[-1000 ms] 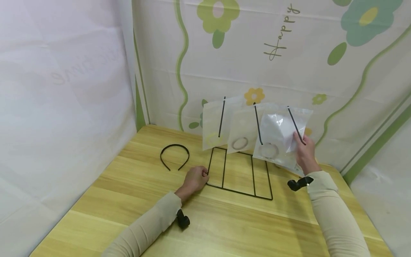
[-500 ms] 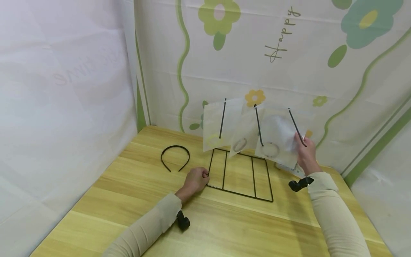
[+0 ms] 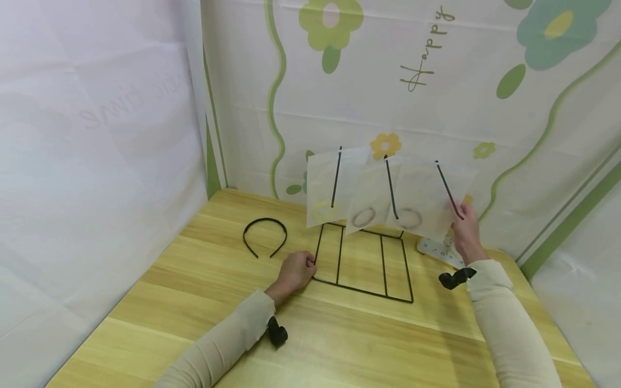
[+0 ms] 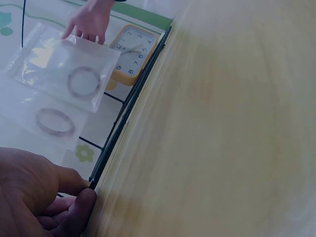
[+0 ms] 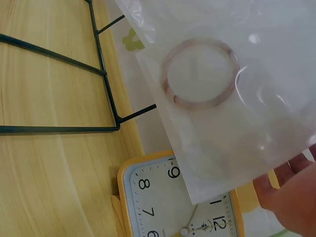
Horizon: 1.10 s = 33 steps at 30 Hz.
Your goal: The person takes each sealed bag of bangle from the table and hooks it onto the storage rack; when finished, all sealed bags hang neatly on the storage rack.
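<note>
My left hand (image 3: 296, 269) pinches the front left corner of a black wire display rack (image 3: 407, 270) on the table. Three clear plastic bags hang from the rack's hooks: a left bag (image 3: 320, 178) with a yellow ring, a middle bag (image 3: 371, 186) and a right bag (image 3: 422, 186). A pinkish bangle (image 5: 165, 74) lies inside the right bag. Beside that bag's outer edge is my right hand (image 3: 467, 231), its fingers loosely extended; the right wrist view shows the bag partly covering them. Whether they touch the bag is unclear.
A yellow-framed clock (image 4: 133, 54) stands behind the rack at the right, partly hidden by the bag and hand. On the left of the wooden table (image 3: 194, 280) lies a black headband (image 3: 264, 220). Printed cloth walls (image 3: 233, 134) enclose the back and sides.
The right bag was bulging in my right hand's grip and now hangs flatter, the hand at its edge. More of the clock shows. My left hand has kept its place on the rack.
</note>
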Motion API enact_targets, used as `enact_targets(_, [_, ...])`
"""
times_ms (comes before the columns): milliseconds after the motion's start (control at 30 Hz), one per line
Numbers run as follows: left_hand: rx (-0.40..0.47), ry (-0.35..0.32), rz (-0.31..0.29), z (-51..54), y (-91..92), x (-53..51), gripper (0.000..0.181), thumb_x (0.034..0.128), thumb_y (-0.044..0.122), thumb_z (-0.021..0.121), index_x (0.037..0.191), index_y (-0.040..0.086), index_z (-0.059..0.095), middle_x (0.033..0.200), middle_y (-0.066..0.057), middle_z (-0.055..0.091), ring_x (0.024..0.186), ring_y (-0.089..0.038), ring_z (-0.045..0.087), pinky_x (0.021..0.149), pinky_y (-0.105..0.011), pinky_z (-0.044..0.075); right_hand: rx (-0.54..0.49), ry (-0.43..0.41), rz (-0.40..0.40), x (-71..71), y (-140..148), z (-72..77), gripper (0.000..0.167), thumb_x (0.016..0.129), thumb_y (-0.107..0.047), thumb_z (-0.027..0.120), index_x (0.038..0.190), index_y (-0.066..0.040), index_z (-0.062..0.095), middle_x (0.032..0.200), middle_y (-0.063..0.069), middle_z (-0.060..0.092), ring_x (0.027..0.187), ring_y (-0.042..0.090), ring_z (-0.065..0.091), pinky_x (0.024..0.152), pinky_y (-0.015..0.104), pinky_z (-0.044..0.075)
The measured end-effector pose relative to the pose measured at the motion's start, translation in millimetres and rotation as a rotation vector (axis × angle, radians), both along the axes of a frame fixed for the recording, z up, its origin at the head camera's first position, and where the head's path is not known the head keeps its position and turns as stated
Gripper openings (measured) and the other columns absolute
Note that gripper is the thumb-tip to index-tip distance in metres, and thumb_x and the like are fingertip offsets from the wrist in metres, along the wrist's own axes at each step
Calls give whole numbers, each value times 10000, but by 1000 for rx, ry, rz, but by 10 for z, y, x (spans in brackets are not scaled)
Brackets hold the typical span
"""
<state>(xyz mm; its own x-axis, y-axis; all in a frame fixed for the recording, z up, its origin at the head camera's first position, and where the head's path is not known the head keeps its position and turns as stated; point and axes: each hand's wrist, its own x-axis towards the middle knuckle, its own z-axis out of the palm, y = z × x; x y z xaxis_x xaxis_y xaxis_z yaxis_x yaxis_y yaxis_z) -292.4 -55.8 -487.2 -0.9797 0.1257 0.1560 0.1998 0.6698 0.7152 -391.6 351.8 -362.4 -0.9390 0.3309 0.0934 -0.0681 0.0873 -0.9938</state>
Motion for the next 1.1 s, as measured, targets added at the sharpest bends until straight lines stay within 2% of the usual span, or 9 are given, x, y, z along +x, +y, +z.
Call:
enact_targets(200, [1,-22,-13,-11,46,-8,192,886,91,670,1059,16,708,881,-43,701,679,-86,581,668,-282,532,-35,17,-202,251,66,-177,371,1008,-320,521,1347,-174,480,1258,-79,493,1126,67,467,884,203,413])
enact_targets(367, [18,-15,-12,-37,2,-81,201,887,91,660,1065,12,710,912,-65,708,666,-102,573,650,-282,523,-29,41,-308,520,-63,-360,272,995,-277,548,1246,-180,510,1175,-78,499,1042,74,494,823,168,429])
enact_targets(533, [130,-91,-42,-52,-142,-106,169,914,110,646,1042,18,708,854,-34,693,697,-113,613,656,-291,531,80,93,-263,786,-281,-459,200,997,-189,537,1187,-134,514,1050,-90,523,921,54,486,731,136,420])
enact_targets(633, [231,-176,-54,-11,-264,-58,168,952,134,606,1035,23,703,778,-36,679,672,-147,635,646,-303,528,253,119,-195,914,-392,-452,282,1004,-197,519,1261,-82,505,1122,-35,563,1006,60,489,793,157,401])
enact_targets(700, [258,-185,-65,52,-333,-15,196,972,150,580,1052,18,700,760,-54,680,669,-169,640,655,-314,531,387,146,-159,989,-431,-439,342,1005,-211,515,1313,-63,493,1210,27,573,1092,117,503,844,182,399])
enact_targets(767, [241,-128,-69,162,-377,9,234,982,165,567,1098,7,695,811,-54,685,716,-163,637,700,-327,539,522,207,-113,1045,-433,-413,388,1000,-190,517,1351,-29,481,1302,108,554,1192,215,494,937,279,413])
enact_targets(833, [188,12,-75,302,-414,7,266,973,163,575,1140,-15,681,855,-67,676,741,-166,620,718,-328,539,670,274,-66,1060,-398,-381,441,985,-174,530,1391,-15,465,1373,176,513,1265,334,457,1006,432,401])
enact_targets(967, [1,327,-43,559,-533,-32,388,954,175,595,1273,-47,593,1153,-189,631,1004,-302,622,873,-440,530,970,355,32,1021,-299,-326,591,977,-253,544,1490,-20,365,1474,291,372,1354,506,300,1038,698,228])
enact_targets(1100, [-211,394,34,622,-693,-79,585,970,294,572,1468,34,408,1494,-258,356,1387,-449,307,1094,-628,269,1189,269,127,994,-231,-342,738,995,-435,489,1572,-98,174,1552,314,202,1422,539,100,1063,746,28])
